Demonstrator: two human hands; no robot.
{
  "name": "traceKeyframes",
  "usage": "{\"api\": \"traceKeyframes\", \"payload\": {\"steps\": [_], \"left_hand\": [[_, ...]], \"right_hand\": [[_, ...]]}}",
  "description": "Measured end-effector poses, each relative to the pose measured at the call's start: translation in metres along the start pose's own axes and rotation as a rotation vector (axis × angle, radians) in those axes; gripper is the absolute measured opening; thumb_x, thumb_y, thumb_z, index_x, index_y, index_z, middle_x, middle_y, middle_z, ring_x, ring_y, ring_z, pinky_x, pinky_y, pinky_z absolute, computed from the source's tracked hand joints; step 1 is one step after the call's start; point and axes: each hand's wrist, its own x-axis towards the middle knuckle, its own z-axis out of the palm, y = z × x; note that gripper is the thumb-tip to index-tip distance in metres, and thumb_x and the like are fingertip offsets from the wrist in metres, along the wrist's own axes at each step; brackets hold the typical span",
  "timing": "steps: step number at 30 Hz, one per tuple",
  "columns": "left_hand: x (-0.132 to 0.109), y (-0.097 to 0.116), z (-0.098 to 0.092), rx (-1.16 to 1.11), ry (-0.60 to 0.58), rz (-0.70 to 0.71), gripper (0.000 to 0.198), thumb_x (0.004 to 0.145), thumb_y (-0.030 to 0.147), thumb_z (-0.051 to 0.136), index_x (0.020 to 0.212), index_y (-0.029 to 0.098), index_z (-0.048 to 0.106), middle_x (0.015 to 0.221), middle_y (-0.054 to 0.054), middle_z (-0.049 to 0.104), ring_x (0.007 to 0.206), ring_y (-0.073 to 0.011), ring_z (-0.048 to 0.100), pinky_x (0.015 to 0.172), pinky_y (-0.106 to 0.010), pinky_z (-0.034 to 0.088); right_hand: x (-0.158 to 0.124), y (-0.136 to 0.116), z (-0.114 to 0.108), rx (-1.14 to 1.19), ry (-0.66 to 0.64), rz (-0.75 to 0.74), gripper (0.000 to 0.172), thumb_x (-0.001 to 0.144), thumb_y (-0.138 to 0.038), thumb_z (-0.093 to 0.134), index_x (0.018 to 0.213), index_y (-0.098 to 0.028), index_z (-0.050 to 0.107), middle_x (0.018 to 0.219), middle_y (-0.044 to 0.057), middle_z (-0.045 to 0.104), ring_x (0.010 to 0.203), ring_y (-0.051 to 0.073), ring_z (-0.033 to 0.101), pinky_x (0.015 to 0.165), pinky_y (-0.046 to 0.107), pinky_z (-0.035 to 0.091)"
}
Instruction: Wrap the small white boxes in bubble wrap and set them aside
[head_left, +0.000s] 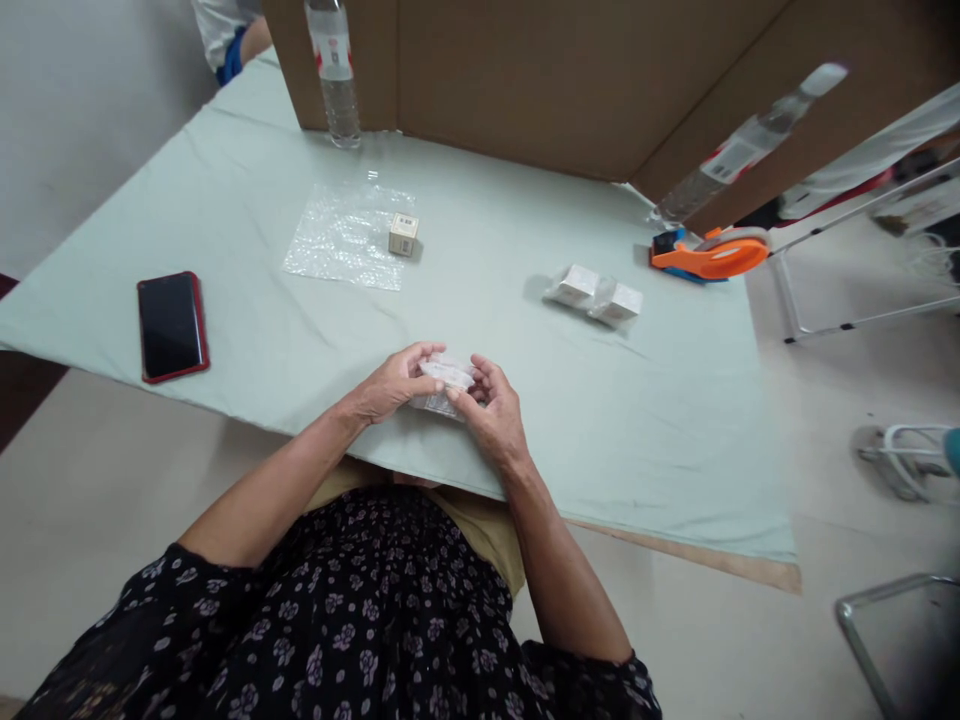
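Observation:
My left hand (390,385) and my right hand (491,412) meet near the table's front edge, both closed around a small bubble-wrapped box (444,385). Fingers of each hand pinch the wrap from either side. Farther back lies a flat sheet of bubble wrap (345,238) with a small bare cardboard box (403,234) standing on its right edge. To the right sit two wrapped boxes (595,293) side by side.
A black phone in a red case (172,326) lies at the left. An orange tape dispenser (709,254) rests at the back right beside a water bottle (739,150). Another bottle (334,75) stands before a cardboard screen (525,80). Another person's sleeve (225,40) shows at the far left corner.

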Motion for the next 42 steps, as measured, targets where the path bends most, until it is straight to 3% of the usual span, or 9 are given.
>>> {"api": "traceKeyframes", "payload": {"steps": [6,9,12,17,24,27,32,36,42], "left_hand": [[0.003,-0.008,-0.003,-0.008,-0.028,0.006,0.086,0.067,0.026,0.081,0.143,0.01,0.044,0.123,-0.016,0.065,0.11,-0.0254,0.063,0.093,-0.036,0.049],[0.005,-0.008,-0.005,-0.024,-0.041,-0.005,0.091,0.067,0.025,0.081,0.147,0.01,0.04,0.129,-0.018,0.063,0.112,-0.026,0.064,0.093,-0.036,0.05],[0.006,-0.007,-0.007,-0.012,-0.064,-0.014,0.095,0.069,0.025,0.08,0.15,0.009,0.034,0.131,-0.02,0.062,0.115,-0.0266,0.063,0.095,-0.036,0.05],[0.007,-0.001,-0.008,0.134,-0.088,-0.001,0.089,0.076,0.029,0.076,0.152,0.009,0.035,0.133,-0.02,0.062,0.117,-0.0283,0.063,0.096,-0.037,0.05],[0.008,0.008,-0.012,0.318,-0.099,0.067,0.081,0.08,0.035,0.073,0.15,0.012,0.04,0.136,-0.019,0.06,0.119,-0.0295,0.06,0.098,-0.041,0.047],[0.01,0.007,-0.011,0.382,-0.038,0.086,0.079,0.079,0.036,0.072,0.148,0.009,0.042,0.133,-0.02,0.062,0.115,-0.0288,0.061,0.095,-0.04,0.047],[0.007,0.006,-0.003,0.467,0.037,0.13,0.074,0.081,0.038,0.067,0.145,0.008,0.044,0.127,-0.018,0.066,0.104,-0.024,0.063,0.089,-0.035,0.048],[0.003,0.001,0.002,0.449,0.075,0.205,0.071,0.082,0.038,0.067,0.143,0.009,0.046,0.12,-0.016,0.07,0.091,-0.0191,0.063,0.084,-0.032,0.047],[0.004,-0.012,0.002,0.361,0.095,0.275,0.069,0.083,0.036,0.065,0.144,0.013,0.043,0.12,-0.012,0.07,0.074,-0.0115,0.055,0.074,-0.027,0.045]], "right_hand": [[0.017,-0.007,-0.017,0.057,-0.048,-0.064,0.059,0.081,-0.055,0.069,0.128,-0.019,0.059,0.113,0.01,0.07,0.099,0.023,0.064,0.09,0.04,0.052],[0.036,-0.016,-0.018,0.084,-0.089,-0.003,0.05,0.081,-0.057,0.066,0.114,-0.019,0.066,0.096,0.006,0.073,0.083,0.019,0.064,0.077,0.035,0.052],[0.053,-0.023,-0.014,0.071,-0.12,0.048,0.043,0.079,-0.06,0.066,0.092,-0.019,0.07,0.079,0.003,0.068,0.066,0.014,0.056,0.059,0.028,0.045],[0.063,-0.026,-0.002,0.121,-0.084,0.016,0.032,0.071,-0.051,0.075,0.072,-0.02,0.067,0.064,-0.003,0.058,0.061,0.012,0.048,0.06,0.027,0.042],[0.052,-0.031,-0.001,0.093,-0.091,-0.054,0.023,0.077,-0.043,0.07,0.075,-0.02,0.069,0.068,-0.002,0.062,0.064,0.013,0.052,0.064,0.028,0.043],[0.046,-0.038,-0.002,-0.005,-0.09,-0.085,0.02,0.079,-0.04,0.067,0.076,-0.02,0.069,0.07,-0.001,0.064,0.067,0.015,0.055,0.068,0.03,0.044],[0.031,-0.039,0.003,-0.226,0.007,-0.225,0.017,0.083,-0.036,0.063,0.077,-0.023,0.07,0.08,0.002,0.071,0.081,0.021,0.063,0.085,0.037,0.048],[0.025,-0.032,0.007,-0.285,0.088,-0.259,0.019,0.086,-0.039,0.061,0.08,-0.024,0.071,0.082,0.002,0.073,0.084,0.023,0.063,0.087,0.038,0.047],[0.038,-0.037,-0.004,-0.173,-0.142,-0.147,0.025,0.085,-0.043,0.062,0.076,-0.02,0.068,0.071,0.0,0.065,0.071,0.017,0.057,0.071,0.03,0.044]]}}
